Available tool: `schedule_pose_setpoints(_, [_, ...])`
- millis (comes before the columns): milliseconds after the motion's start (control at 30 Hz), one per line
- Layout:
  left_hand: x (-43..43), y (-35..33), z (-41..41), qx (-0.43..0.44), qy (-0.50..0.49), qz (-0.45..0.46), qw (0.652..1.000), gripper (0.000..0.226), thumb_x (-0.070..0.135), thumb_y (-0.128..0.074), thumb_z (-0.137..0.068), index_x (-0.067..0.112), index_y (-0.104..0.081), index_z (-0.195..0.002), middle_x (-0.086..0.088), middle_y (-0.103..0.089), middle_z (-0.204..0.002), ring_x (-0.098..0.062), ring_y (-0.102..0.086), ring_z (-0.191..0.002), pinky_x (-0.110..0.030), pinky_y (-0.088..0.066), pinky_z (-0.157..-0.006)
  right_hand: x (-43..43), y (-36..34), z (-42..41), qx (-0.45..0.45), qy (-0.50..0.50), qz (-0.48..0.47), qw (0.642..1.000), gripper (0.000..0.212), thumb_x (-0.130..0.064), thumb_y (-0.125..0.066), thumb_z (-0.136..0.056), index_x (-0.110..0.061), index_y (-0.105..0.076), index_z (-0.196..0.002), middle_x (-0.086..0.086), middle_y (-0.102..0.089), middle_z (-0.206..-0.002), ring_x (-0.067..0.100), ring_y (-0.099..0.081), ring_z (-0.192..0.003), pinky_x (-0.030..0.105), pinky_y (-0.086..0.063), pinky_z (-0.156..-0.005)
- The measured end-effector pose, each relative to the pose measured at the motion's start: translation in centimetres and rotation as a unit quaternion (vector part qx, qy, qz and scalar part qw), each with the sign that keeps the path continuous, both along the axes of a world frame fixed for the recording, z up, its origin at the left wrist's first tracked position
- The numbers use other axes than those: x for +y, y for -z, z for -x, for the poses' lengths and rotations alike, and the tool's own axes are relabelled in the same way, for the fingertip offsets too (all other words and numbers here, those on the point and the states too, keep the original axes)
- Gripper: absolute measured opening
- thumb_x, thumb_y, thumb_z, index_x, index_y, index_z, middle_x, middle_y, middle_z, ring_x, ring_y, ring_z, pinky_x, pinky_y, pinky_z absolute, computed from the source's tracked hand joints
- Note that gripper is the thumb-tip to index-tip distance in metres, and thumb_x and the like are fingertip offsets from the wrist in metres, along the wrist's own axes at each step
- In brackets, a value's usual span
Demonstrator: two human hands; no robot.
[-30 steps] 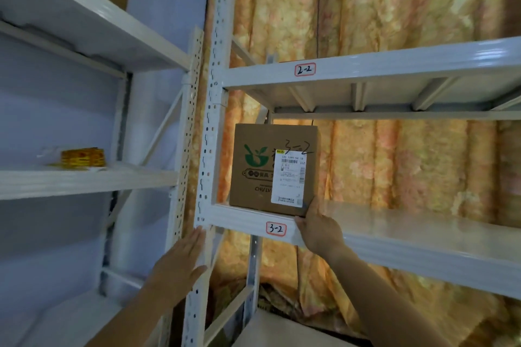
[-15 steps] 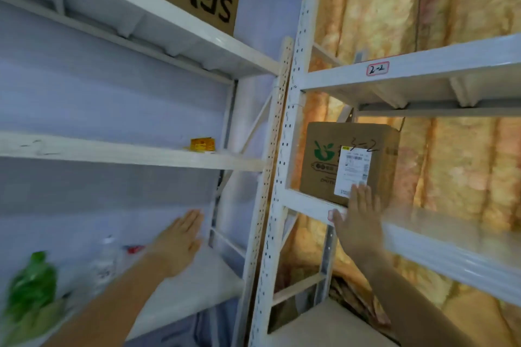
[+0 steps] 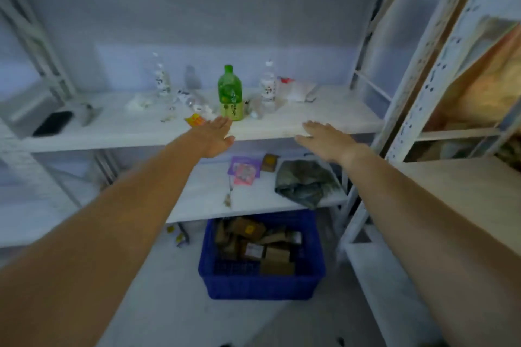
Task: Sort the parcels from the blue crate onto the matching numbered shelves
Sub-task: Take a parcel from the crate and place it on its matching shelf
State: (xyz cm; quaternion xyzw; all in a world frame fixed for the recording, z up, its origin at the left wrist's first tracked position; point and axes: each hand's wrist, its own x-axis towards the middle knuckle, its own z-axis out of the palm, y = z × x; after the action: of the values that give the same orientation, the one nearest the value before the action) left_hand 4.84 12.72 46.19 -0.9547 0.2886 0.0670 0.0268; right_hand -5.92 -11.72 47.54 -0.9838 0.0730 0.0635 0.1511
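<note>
The blue crate (image 3: 262, 284) stands on the floor below the shelves, holding several brown cardboard parcels (image 3: 277, 256). My left hand (image 3: 217, 135) is stretched out flat and empty in front of a white shelf board (image 3: 324, 124). My right hand (image 3: 327, 139) is also flat and empty, just right of it, over the same shelf edge. Both hands hang well above the crate. The box marked 3-2 is out of view.
A green bottle (image 3: 230, 93), clear bottles (image 3: 267, 87) and small clutter sit on the middle shelf; a black device (image 3: 52, 122) lies at its left. The lower shelf holds a dark bag (image 3: 306, 183) and a purple packet (image 3: 244, 169). White perforated uprights (image 3: 439, 65) stand at right.
My view has swung left and down from the 3-2 shelf to the crate. My right hand has left the 3-2 box on its shelf; both arms now reach forward, empty.
</note>
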Motion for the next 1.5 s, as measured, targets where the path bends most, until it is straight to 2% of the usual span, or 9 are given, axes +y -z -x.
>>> schedule_pose_setpoints(333, [5.3,12.3,-2.0,0.104,-0.039,-0.004,0.994,0.060,0.040,-0.014,-0.102,0.012,0.007,-0.150,-0.003,0.011,-0.159,-0.015,0.008,-0.147,-0.030,0.003,-0.117,4.1,9.2,-4.6,0.078,-0.016,-0.020,0.997,0.064,-0.048,-0.031,-0.099,-0.016,-0.015,-0.152,0.004,-0.010,-0.160,0.023,-0.010,-0.147,0.032,-0.009,-0.117])
schedule_pose_setpoints(833, [4.6,40.2,-7.9,0.321,-0.013,-0.005,0.947,0.070,0.048,-0.025,-0.099,0.013,0.009,-0.150,-0.002,0.012,-0.159,-0.014,0.008,-0.147,-0.030,-0.002,-0.118,-0.2,39.4,-6.2,0.377,0.098,-0.071,0.918,0.070,-0.051,-0.036,-0.097,-0.020,-0.009,-0.153,0.000,-0.005,-0.161,0.020,-0.006,-0.148,0.034,-0.012,-0.119])
schedule_pose_setpoints(900, [1.6,45.7,-8.7,0.395,-0.064,0.071,0.914,0.072,0.048,-0.031,-0.098,0.018,0.010,-0.150,0.002,0.013,-0.159,-0.015,0.008,-0.147,-0.032,-0.003,-0.118,-1.7,44.6,-7.4,0.378,0.122,-0.081,0.914,0.071,-0.051,-0.037,-0.097,-0.020,-0.008,-0.153,0.001,-0.004,-0.161,0.022,-0.006,-0.148,0.036,-0.013,-0.120])
schedule_pose_setpoints(1100, [-7.0,64.0,-9.9,0.582,-0.265,0.289,0.713,0.077,0.041,-0.046,-0.095,0.026,0.005,-0.150,0.006,0.006,-0.160,-0.016,-0.001,-0.147,-0.041,-0.009,-0.121,-6.0,62.4,-10.9,0.365,0.190,-0.089,0.907,0.067,-0.043,-0.039,-0.099,-0.013,-0.010,-0.152,0.003,-0.014,-0.160,0.022,-0.017,-0.146,0.031,-0.019,-0.116])
schedule_pose_setpoints(1200, [-10.0,73.4,-10.4,0.606,-0.305,0.298,0.671,0.076,0.036,-0.047,-0.096,0.023,0.004,-0.150,0.004,0.004,-0.160,-0.018,-0.001,-0.147,-0.037,-0.010,-0.120,-7.6,71.2,-12.4,0.382,0.218,-0.102,0.892,0.064,-0.033,-0.042,-0.100,-0.009,-0.013,-0.151,0.010,-0.025,-0.155,0.027,-0.031,-0.139,0.033,-0.029,-0.112])
schedule_pose_setpoints(1300, [-12.4,81.2,-10.9,0.607,-0.362,0.308,0.637,0.077,0.029,-0.049,-0.096,0.021,0.006,-0.150,0.003,0.006,-0.159,-0.019,0.001,-0.147,-0.037,-0.009,-0.118,-8.9,79.2,-13.7,0.424,0.263,-0.069,0.864,0.037,-0.022,-0.042,-0.099,-0.005,-0.040,-0.132,0.014,-0.056,-0.114,0.027,-0.056,-0.094,0.036,-0.047,-0.085])
schedule_pose_setpoints(1400, [-14.0,87.8,-11.9,0.598,-0.398,0.292,0.632,0.078,0.026,-0.050,-0.096,0.018,0.006,-0.151,0.002,0.006,-0.159,-0.021,-0.002,-0.147,-0.035,-0.013,-0.117,-9.6,86.5,-14.7,0.502,0.265,-0.067,0.821,0.033,-0.018,-0.038,-0.100,-0.003,-0.044,-0.129,0.014,-0.056,-0.110,0.018,-0.045,-0.072,0.032,-0.043,-0.070])
schedule_pose_setpoints(1433, [-14.5,89.6,-12.1,0.599,-0.404,0.292,0.627,0.076,0.025,-0.049,-0.097,0.017,0.005,-0.151,0.001,0.004,-0.159,-0.022,-0.005,-0.147,-0.035,-0.015,-0.118,-9.8,88.6,-15.0,0.527,0.263,-0.081,0.804,0.042,-0.019,-0.036,-0.101,-0.002,-0.038,-0.138,0.015,-0.053,-0.118,0.018,-0.044,-0.073,0.032,-0.042,-0.072])
schedule_pose_setpoints(1500, [-15.2,93.0,-12.6,0.600,-0.429,0.307,0.602,0.073,0.017,-0.046,-0.098,0.016,0.004,-0.151,-0.002,0.001,-0.160,-0.025,-0.011,-0.146,-0.035,-0.024,-0.115,-10.5,92.2,-15.5,0.550,0.248,-0.109,0.790,0.035,-0.017,-0.031,-0.102,-0.007,-0.051,-0.129,0.006,-0.051,-0.091,0.020,-0.040,-0.072,0.032,-0.038,-0.084])
